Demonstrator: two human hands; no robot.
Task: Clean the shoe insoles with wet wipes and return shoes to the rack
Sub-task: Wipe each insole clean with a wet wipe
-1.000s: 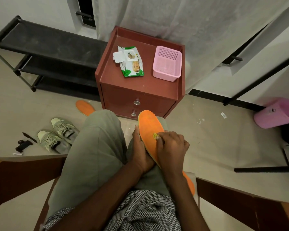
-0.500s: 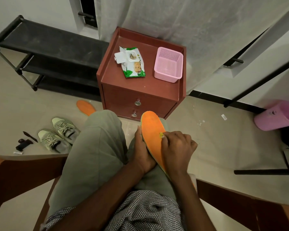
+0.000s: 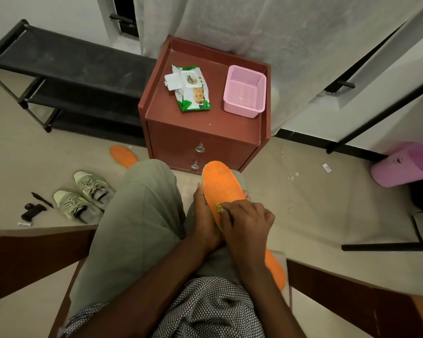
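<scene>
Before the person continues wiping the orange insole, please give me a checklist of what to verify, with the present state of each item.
1. Left hand supports the orange foam insole on the lap: ok.
2. Right hand presses a small yellowish wipe on it: ok.
3. Wipe is clean enough: cannot tell.
4. Green-and-white wet wipes pack on the brown wooden nightstand, flap open: ok.
5. Second orange insole cleaned: cannot tell.
6. Grey laced sneakers back on the black rack: not ok.

Item count: two orange insoles, one (image 3: 222, 189) at 6 o'clock, one (image 3: 123, 155) at 9 o'clock; two shoes (image 3: 93, 186) (image 3: 71, 204); one wipes pack (image 3: 191, 91); one pink basket (image 3: 244, 95); one rack (image 3: 66, 76); two hands (image 3: 206, 220) (image 3: 247, 220).
</scene>
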